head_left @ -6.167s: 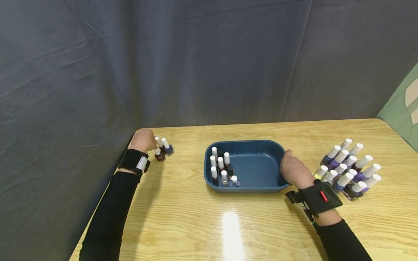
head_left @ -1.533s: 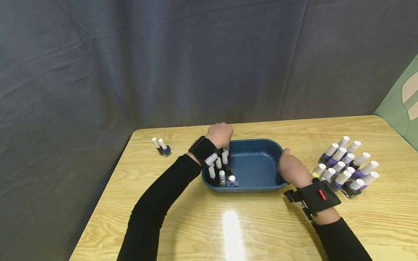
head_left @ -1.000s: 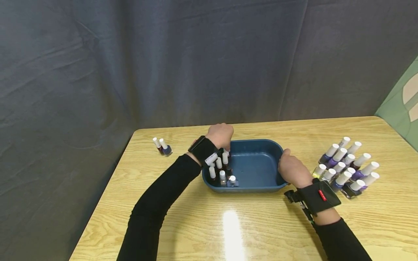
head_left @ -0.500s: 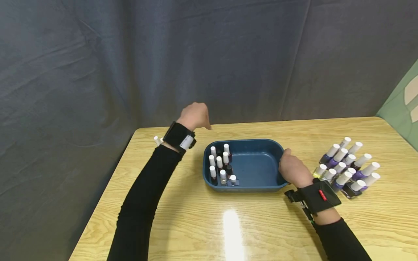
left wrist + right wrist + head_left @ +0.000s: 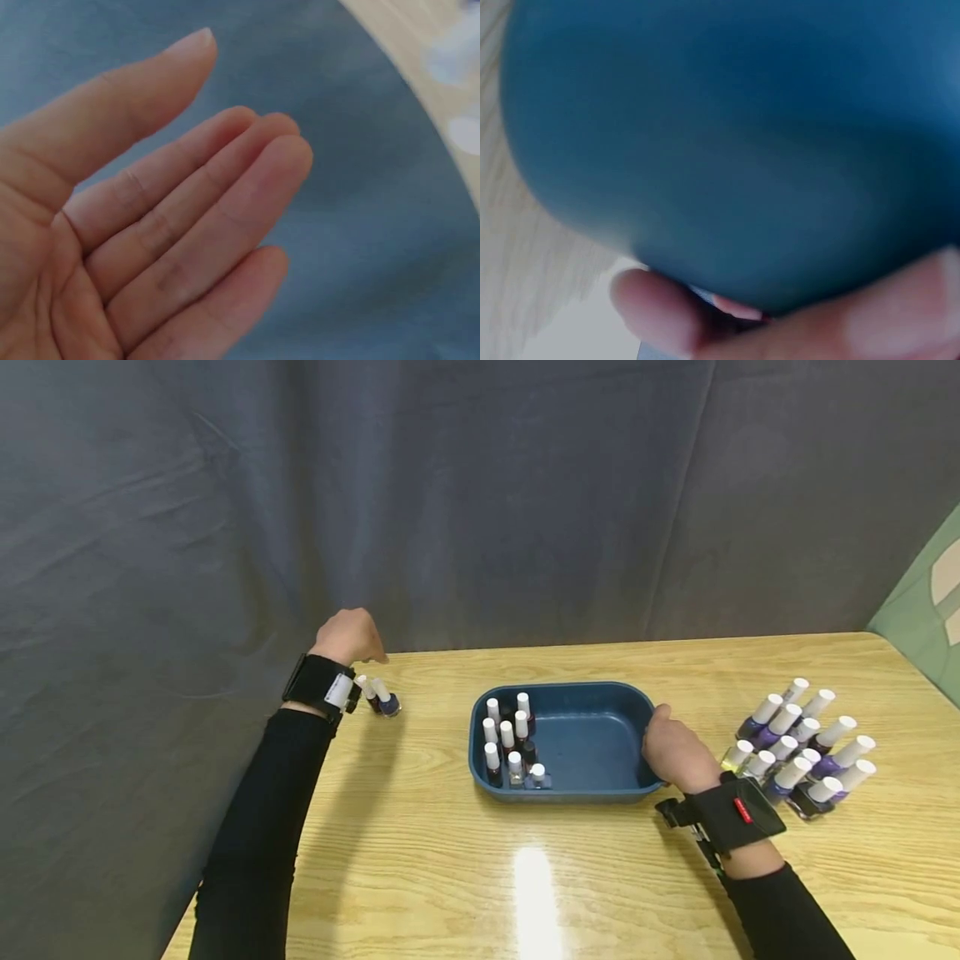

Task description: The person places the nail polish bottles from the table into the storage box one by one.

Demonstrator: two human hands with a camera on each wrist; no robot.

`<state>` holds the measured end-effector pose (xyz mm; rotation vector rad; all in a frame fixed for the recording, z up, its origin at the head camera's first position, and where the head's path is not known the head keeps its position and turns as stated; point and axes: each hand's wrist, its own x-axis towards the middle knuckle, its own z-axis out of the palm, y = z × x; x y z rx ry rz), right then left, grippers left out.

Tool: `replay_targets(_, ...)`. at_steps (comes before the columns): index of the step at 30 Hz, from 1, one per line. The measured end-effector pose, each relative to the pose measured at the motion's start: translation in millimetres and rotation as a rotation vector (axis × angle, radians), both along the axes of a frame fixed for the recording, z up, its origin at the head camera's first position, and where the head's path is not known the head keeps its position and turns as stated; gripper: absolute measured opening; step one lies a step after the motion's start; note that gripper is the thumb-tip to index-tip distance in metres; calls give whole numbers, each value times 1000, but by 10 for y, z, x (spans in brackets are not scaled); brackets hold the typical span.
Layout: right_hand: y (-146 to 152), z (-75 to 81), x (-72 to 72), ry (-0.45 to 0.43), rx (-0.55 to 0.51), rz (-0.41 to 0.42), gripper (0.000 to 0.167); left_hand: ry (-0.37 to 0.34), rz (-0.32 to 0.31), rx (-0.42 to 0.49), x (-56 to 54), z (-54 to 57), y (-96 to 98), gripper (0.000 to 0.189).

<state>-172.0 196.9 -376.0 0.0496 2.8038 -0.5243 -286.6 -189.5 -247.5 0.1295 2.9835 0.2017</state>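
My left hand (image 5: 350, 637) hovers over the table's far left, its fingers loosely extended with nothing between them in the left wrist view. Just below it stand two white-capped nail polish bottles, one dark blue (image 5: 389, 703) and one dark red (image 5: 372, 700), partly covered by the wrist strap. My right hand (image 5: 678, 752) grips the right end of a blue plastic tray (image 5: 592, 747); the right wrist view has thumb and fingers pinching the tray's wall (image 5: 727, 225). Several nail polish bottles (image 5: 507, 737) stand along the tray's left side, nearly all white-capped, one black-capped.
Right of my right hand stands a tight cluster of nail polish bottles (image 5: 783, 727), mostly purple and blue, one yellow. A grey curtain (image 5: 487, 510) hangs behind the wooden table (image 5: 435, 860). Green patterned cloth (image 5: 930, 585) is at the far right.
My left hand moved a dark red nail polish bottle from the left group into the tray's back row, let go, and swung back left. The right hand stayed on the tray.
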Motion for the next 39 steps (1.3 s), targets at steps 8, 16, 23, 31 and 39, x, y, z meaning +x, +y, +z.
replay_targets(8, 39, -17, 7, 2, -7, -14, 48, -11, 18, 30, -94, -249, -114, 25)
replay_targets(16, 24, -14, 14, 28, -4, -15, 45, 30, -49, -13, -98, -361, -62, 26)
replay_targets(23, 7, -15, 6, 19, -13, -21, 48, 36, -87, -54, -92, -437, -61, 28)
replay_targets(31, -2, -12, 1, 30, -2, -1, 49, 18, -81, -61, -69, -502, -71, 30)
replay_targets(39, 2, -14, -2, 30, -2, -4, 48, 13, -110, -79, -45, -535, -89, 31)
